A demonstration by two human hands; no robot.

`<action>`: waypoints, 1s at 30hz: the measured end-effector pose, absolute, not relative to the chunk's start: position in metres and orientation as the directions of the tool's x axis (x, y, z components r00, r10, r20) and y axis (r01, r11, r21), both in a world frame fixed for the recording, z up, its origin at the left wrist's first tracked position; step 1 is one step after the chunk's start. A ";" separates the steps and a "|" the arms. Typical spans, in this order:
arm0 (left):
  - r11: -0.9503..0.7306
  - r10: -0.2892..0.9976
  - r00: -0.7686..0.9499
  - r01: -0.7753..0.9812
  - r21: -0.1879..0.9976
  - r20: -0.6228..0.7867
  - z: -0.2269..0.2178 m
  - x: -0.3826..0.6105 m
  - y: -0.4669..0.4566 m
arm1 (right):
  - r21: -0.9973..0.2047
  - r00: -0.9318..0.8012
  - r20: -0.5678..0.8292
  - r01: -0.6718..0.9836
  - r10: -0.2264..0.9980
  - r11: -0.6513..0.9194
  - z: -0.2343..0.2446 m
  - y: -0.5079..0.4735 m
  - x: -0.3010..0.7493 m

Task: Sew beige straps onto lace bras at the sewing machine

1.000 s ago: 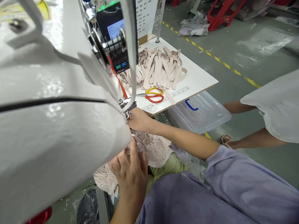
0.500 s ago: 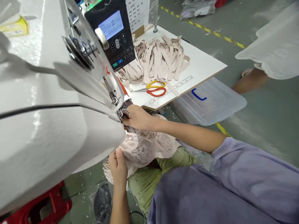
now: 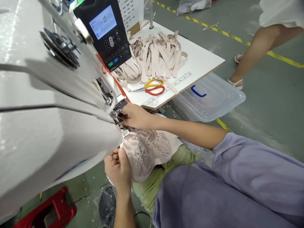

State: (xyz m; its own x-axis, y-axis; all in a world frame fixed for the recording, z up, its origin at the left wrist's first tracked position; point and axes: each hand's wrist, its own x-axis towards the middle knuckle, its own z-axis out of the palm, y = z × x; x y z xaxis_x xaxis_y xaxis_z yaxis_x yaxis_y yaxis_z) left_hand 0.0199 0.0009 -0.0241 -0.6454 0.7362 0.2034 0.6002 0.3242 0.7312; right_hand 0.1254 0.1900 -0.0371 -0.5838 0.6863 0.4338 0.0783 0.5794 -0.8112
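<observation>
A beige lace bra (image 3: 142, 155) hangs from under the needle area of a white sewing machine (image 3: 78, 136) and drapes over my lap, its moulded cups showing. My left hand (image 3: 120, 169) is closed on the bra's edge just below the machine head, thumb on top and fingers curled under. Beside the presser foot (image 3: 125, 131), my right hand (image 3: 136, 116) is bent with its fingers tucked behind the metal parts. Its fingertips are hidden, so what they grip cannot be made out.
A control panel (image 3: 104, 31) stands over the white table (image 3: 201, 53). Scissors (image 3: 152, 87) and a heap of beige strips (image 3: 161, 57) lie there. A lidded clear bin (image 3: 213, 98) is below. A person's leg (image 3: 256, 53) shows at right, a red stool (image 3: 54, 205) at lower left.
The view has shifted slightly. My left hand's curled fingers now show, and the bra cup lies rounder and smoother beside it. My right hand stays at the presser foot. The passing person has moved.
</observation>
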 end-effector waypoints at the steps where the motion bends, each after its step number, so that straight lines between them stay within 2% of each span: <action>1: 0.321 0.738 -0.638 0.621 0.715 0.222 -0.023 0.021 0.002 | -0.812 -0.586 0.433 0.076 0.685 0.578 -0.037 0.190 0.126; 11: 0.285 0.779 -0.574 0.683 0.672 0.252 -0.021 0.021 0.005 | -0.842 -0.593 0.417 0.034 0.689 0.539 -0.032 0.191 0.132; 14: 0.343 0.782 -0.602 0.632 0.695 0.162 -0.017 0.018 0.005 | -0.858 -0.594 0.396 0.031 0.700 0.512 -0.029 0.190 0.132; 17: 0.424 0.801 -0.596 0.498 0.757 -0.057 -0.009 0.014 0.007 | -0.868 -0.588 0.380 0.038 0.714 0.494 -0.026 0.187 0.132; 19: 0.476 0.830 -0.474 0.330 0.815 -0.293 -0.005 0.014 0.005 | -0.885 -0.575 0.363 0.034 0.733 0.464 -0.024 0.182 0.135; 21: 0.536 0.826 -0.260 0.087 0.839 -0.501 -0.006 0.020 -0.003 | -0.904 -0.567 0.340 0.024 0.750 0.428 -0.021 0.177 0.143; 23: 0.574 0.806 -0.064 -0.155 0.804 -0.588 -0.015 0.035 -0.014 | -0.916 -0.601 0.306 0.026 0.738 0.401 -0.016 0.170 0.157; 25: 0.572 0.809 0.059 -0.309 0.760 -0.585 -0.031 0.056 -0.026 | -0.913 -0.667 0.288 0.027 0.688 0.408 -0.009 0.162 0.174; 27: 0.551 0.831 0.117 -0.313 0.774 -0.544 -0.052 0.078 -0.034 | -0.917 -0.717 0.266 0.019 0.645 0.399 -0.005 0.155 0.191; 30: 0.537 0.842 0.152 -0.149 0.830 -0.517 -0.084 0.097 -0.034 | -0.967 -0.724 0.143 0.045 0.675 0.252 -0.017 0.147 0.208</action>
